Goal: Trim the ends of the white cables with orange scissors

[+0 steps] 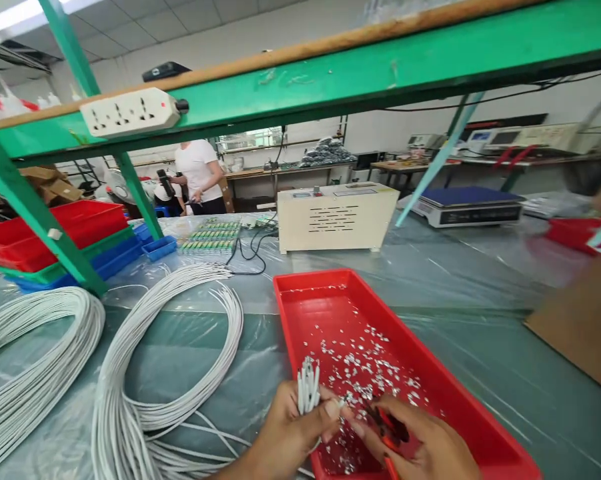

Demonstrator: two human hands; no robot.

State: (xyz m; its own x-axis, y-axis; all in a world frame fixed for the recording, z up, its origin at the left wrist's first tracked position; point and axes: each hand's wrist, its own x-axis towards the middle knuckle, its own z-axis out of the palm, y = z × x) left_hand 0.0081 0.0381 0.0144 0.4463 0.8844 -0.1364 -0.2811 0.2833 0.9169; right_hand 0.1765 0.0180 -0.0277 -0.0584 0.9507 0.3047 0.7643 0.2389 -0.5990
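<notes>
Over one red tray (286, 313): left hand (291, 435) clutches cable bundle (307, 388), right hand (423, 445) clutches red tool (391, 427).

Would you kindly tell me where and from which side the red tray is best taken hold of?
Grip the red tray probably by its two long raised rims, toward the far half, coming in from either side: the rims are bare there, while the near end lies under the left hand and right hand.
</notes>
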